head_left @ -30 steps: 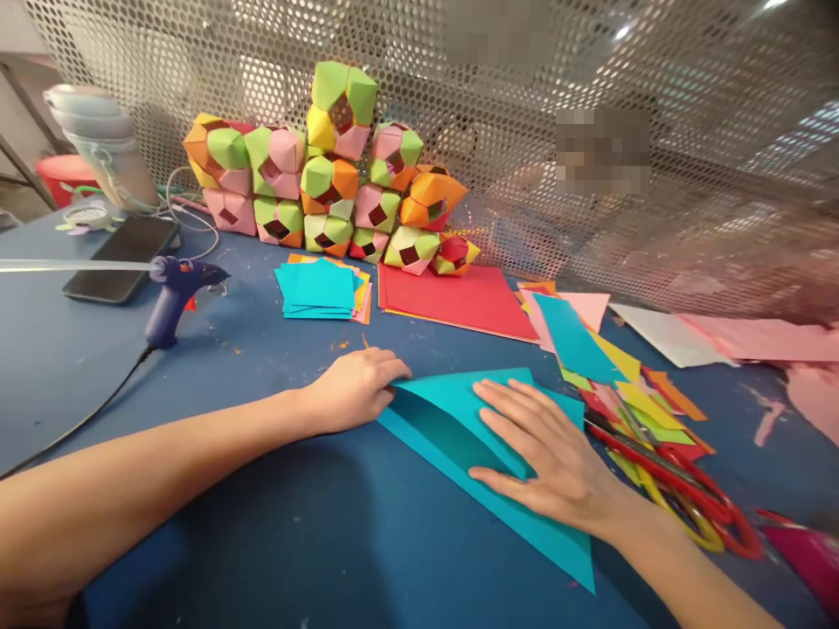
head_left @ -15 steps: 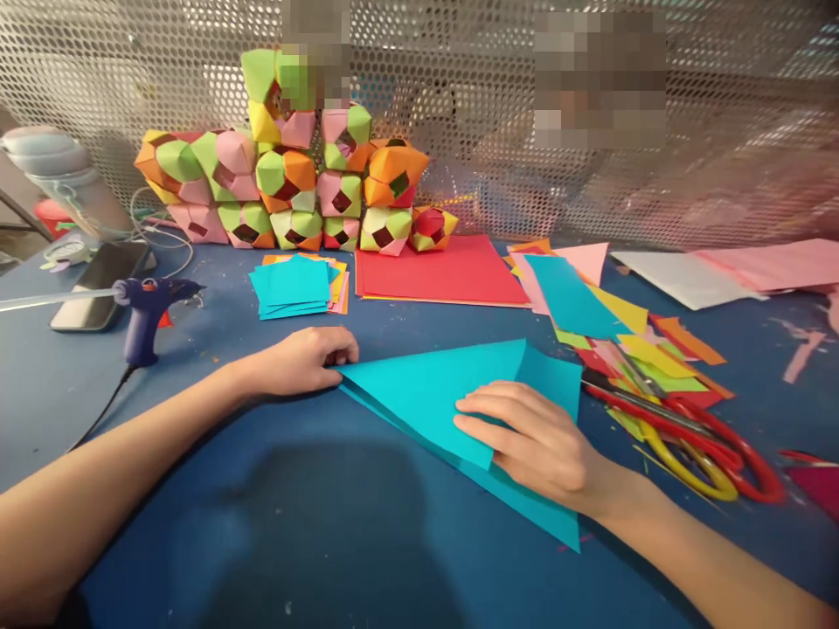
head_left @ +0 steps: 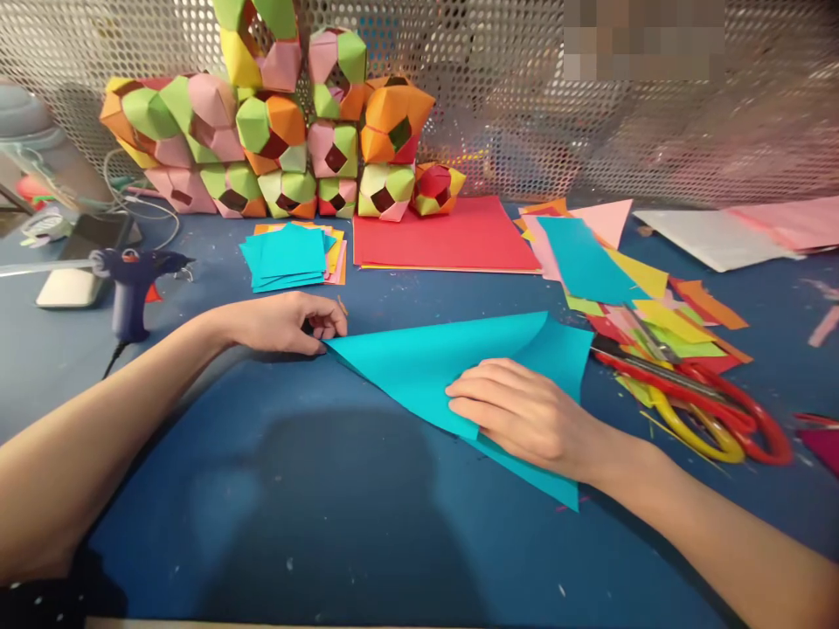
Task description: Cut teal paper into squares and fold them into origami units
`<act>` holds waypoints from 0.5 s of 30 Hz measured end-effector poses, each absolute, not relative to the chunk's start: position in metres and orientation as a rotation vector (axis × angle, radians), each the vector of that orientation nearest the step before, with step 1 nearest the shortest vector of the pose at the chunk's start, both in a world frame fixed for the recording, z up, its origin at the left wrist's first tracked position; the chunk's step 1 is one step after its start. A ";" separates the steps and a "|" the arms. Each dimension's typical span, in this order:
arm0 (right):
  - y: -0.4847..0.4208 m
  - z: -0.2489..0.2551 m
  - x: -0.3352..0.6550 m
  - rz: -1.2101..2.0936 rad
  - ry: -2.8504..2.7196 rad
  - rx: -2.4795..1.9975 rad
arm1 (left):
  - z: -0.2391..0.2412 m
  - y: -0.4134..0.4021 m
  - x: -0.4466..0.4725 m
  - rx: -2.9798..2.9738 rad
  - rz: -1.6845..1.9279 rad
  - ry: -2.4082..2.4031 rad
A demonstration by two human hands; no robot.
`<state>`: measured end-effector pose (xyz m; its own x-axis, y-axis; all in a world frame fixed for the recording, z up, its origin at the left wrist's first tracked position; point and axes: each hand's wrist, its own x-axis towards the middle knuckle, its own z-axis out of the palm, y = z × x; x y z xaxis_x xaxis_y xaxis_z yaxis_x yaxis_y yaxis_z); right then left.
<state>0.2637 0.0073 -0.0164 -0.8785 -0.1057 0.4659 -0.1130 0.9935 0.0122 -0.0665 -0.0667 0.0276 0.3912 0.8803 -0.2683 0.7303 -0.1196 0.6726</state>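
A turquoise sheet of paper (head_left: 406, 367) lies on the blue table, one part folded over towards me so that a lower layer shows at the right. With fingers curled, my left hand (head_left: 285, 321) pinches the sheet's pointed left corner. My right hand (head_left: 524, 415) rests over the folded flap, its fingers close together near the flap's tip; the thumb is hidden. Just right of the sheet lie scissors with red handles (head_left: 721, 397) and a pair with yellow handles (head_left: 701, 441).
Behind are a small stack of turquoise squares (head_left: 288, 253), red sheets (head_left: 446, 236) and stacked folded-paper balls (head_left: 334, 148) against a perforated metal screen (head_left: 498, 105). Coloured scraps (head_left: 590, 262) lie at right. A glue gun (head_left: 131, 288), phone (head_left: 72, 284) and bottle (head_left: 45, 148) occupy the left.
The flap's tip has come down closer to the lower layer under my right hand. My left hand stays at the corner. The view has tilted down slightly.
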 end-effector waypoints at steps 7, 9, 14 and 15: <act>0.016 -0.015 0.271 -0.009 -2.677 0.100 | 0.027 -0.066 -0.066 1.894 0.247 1.409; 0.017 -0.017 0.271 -0.006 -2.682 0.090 | 0.029 -0.067 -0.065 1.873 0.252 1.413; 0.017 -0.021 0.270 -0.026 -2.681 0.064 | 0.034 -0.067 -0.071 1.796 0.652 1.630; 0.016 -0.022 0.270 -0.028 -2.679 0.061 | 0.035 -0.067 -0.074 1.804 0.755 1.696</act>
